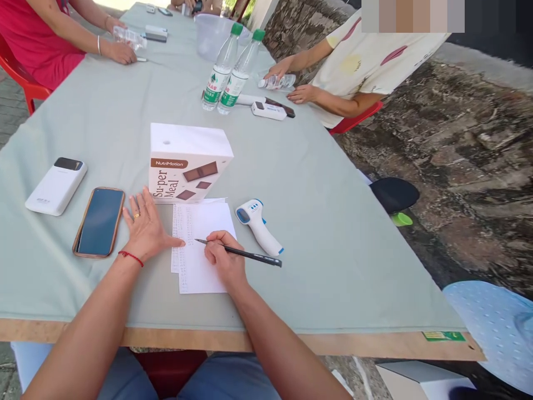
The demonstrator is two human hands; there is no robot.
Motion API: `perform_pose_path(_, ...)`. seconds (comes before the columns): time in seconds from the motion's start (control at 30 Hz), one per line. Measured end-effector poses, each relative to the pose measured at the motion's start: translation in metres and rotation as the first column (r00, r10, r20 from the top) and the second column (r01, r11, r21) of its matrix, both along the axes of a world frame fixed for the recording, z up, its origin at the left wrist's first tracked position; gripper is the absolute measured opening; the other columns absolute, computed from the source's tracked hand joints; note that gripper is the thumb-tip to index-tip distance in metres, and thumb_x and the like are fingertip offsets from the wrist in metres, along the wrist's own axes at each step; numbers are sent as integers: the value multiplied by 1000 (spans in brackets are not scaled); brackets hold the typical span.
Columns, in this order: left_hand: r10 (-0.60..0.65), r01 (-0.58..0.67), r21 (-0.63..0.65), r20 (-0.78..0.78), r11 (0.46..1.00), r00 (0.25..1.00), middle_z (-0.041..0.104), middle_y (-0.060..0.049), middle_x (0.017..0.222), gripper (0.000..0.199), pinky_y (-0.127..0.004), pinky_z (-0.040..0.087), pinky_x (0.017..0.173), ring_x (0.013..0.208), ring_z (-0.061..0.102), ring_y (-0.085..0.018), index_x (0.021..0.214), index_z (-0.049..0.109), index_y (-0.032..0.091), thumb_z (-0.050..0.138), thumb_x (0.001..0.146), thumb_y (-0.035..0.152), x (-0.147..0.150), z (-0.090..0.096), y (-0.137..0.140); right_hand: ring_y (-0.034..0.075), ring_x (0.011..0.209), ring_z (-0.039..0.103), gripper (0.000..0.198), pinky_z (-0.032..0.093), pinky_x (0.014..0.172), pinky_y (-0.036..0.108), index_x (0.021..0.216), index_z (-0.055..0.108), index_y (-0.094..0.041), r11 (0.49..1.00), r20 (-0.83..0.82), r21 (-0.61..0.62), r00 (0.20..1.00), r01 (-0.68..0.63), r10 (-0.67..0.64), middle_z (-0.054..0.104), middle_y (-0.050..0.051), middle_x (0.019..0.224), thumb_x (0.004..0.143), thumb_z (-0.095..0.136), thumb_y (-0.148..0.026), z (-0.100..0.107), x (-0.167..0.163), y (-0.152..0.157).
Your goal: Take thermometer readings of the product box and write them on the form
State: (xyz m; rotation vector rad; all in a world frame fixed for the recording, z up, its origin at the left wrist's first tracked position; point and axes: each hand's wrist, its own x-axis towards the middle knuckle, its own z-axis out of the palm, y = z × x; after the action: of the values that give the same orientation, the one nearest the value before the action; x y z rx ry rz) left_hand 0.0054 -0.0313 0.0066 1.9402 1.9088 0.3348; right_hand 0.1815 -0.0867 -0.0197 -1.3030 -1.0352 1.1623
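My right hand (227,261) is closed around a black pen (258,257), its tip over the upper part of a white sheet of paper (204,278). Small handwriting runs down the sheet's left side, and other sheets lie beneath it. My left hand (147,228) lies flat with fingers spread, the thumb touching the papers' left edge. Left of that hand is a smartphone (100,222) in a brown-edged case, its screen dark. Just beyond the papers stands a white and pink NutriMotion box (189,161). A white infrared thermometer (260,228) lies right of the papers.
A white power bank (56,186) lies at the left. Two green-capped water bottles (220,72) stand farther back, near another white device (268,110) and a clear plastic tub (208,36). Two people sit across the table (333,266), each handling a plastic bottle.
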Motion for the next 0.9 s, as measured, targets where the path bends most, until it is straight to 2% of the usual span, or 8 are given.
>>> perform_pose_path(0.1, 5, -5, -4, -19, 1000, 1000, -5, -29, 158, 157, -66, -4, 112, 144, -13, -47, 147, -25, 10, 86, 45, 53, 1, 0, -1, 11, 47, 45, 12, 35, 47, 26, 72, 60, -22, 998, 90, 8, 994, -69, 68, 52, -5, 50, 72, 54, -32, 1, -1, -2)
perform_pose_path(0.27, 0, 0, -17, -18, 1000, 1000, -5, -28, 158, 157, -66, -5, 112, 144, -14, -46, 148, -23, 10, 85, 45, 55, 3, 0, -2, 10, 46, 43, 9, 35, 45, 24, 70, 57, -23, 999, 233, -32, 972, 25, -17, 53, -6, 53, 62, 59, -28, 6, -4, -5)
perform_pose_path(0.53, 11, -11, -36, -11, 999, 1000, -4, -28, 158, 156, -66, -6, 112, 144, -14, -46, 149, -21, 10, 86, 44, 53, 5, 2, -2, 11, 49, 44, 9, 36, 46, 25, 60, 52, -23, 993, 289, 75, 951, 88, -106, 51, -4, 53, 66, 57, -29, 2, -8, -6)
perform_pose_path(0.9, 2, -3, -49, -16, 999, 1000, -6, -29, 158, 154, -65, -5, 112, 144, -15, -45, 149, -19, 9, 86, 46, 54, 5, 3, -2, 12, 52, 43, 11, 36, 51, 27, 61, 50, -23, 990, 341, 137, 938, 20, -66, 48, -5, 54, 70, 55, -26, -4, -8, -8)
